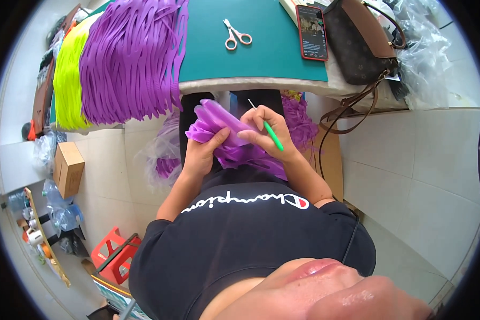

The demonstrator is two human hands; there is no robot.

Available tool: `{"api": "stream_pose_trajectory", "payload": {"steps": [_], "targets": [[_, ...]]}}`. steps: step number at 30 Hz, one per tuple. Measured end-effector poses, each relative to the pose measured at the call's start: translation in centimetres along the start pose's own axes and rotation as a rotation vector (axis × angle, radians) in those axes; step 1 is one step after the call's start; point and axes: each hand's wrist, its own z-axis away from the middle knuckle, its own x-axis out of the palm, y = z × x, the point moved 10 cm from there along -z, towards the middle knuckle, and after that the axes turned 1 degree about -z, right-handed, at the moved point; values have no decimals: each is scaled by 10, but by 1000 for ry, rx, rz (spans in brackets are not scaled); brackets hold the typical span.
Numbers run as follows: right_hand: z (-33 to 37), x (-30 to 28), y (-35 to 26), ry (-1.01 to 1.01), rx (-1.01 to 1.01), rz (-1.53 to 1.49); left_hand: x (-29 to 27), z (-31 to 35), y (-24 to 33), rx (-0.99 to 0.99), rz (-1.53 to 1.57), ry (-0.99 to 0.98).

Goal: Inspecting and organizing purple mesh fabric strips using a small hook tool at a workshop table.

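Over my lap, my left hand (205,152) is closed on a bunched piece of thin, glossy purple rubbery material (214,118), its thumb pressed on top. My right hand (269,133) holds a slim green-handled tool (273,135) with a thin metal tip that points up and away. The right thumb and fingertips also touch the edge of the purple material. More purple folds hang below both hands across my lap. Whether the tool's tip touches the material is not clear; it seems to stick out beyond my fingers.
A green-topped table (240,64) stands ahead, with purple strips (130,58) and yellow-green strips (72,77) draped at its left. Small scissors (232,40), a phone (311,33) and a brown handbag (360,40) lie on it. Left are a cardboard box (68,169) and red stool (114,250).
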Motion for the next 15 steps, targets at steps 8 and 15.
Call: {"api": "stream_pose_trajectory", "payload": {"steps": [8, 15], "targets": [[-17, -31, -23, 220, -155, 123, 25, -27, 15, -55, 100, -112], [-23, -36, -54, 336, -247, 276, 46, -54, 24, -11, 76, -100]]}}
